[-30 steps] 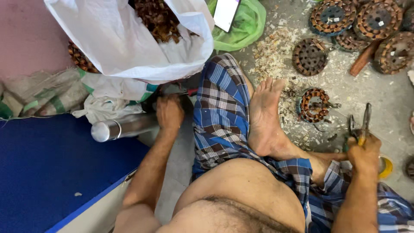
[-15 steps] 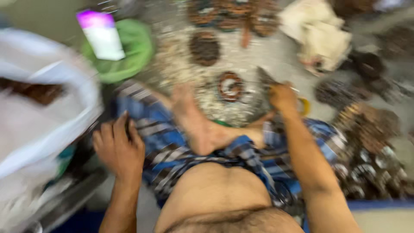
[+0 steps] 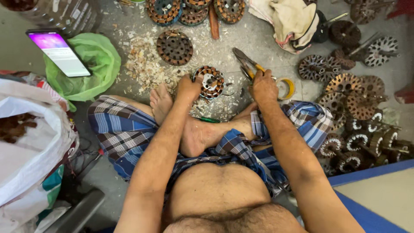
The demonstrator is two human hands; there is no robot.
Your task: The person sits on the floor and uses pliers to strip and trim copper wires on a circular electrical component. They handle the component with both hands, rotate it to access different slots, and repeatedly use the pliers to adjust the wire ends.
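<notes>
I sit cross-legged on a concrete floor. My left hand (image 3: 188, 87) grips a round motor stator (image 3: 210, 81) with copper windings, resting on the floor just past my foot. My right hand (image 3: 263, 86) holds a pair of cutting pliers (image 3: 245, 63) with yellow handles, jaws pointing up-left, a short way right of the stator. A roll of yellow tape (image 3: 286, 88) lies beside my right hand. A green-handled tool (image 3: 207, 119) lies by my ankle.
More stators lie ahead (image 3: 174, 46) and piled at the right (image 3: 353, 108). Wood-like shavings (image 3: 144, 64) cover the floor. A phone (image 3: 58, 52) rests on a green bag (image 3: 92, 69). A white sack (image 3: 30, 146) stands at left, a cloth (image 3: 293, 19) at top right, a blue mat (image 3: 371, 203) at bottom right.
My view swung right from the sack to the floor ahead. My left hand moved from beside my thigh forward onto the stator. My right hand kept the pliers.
</notes>
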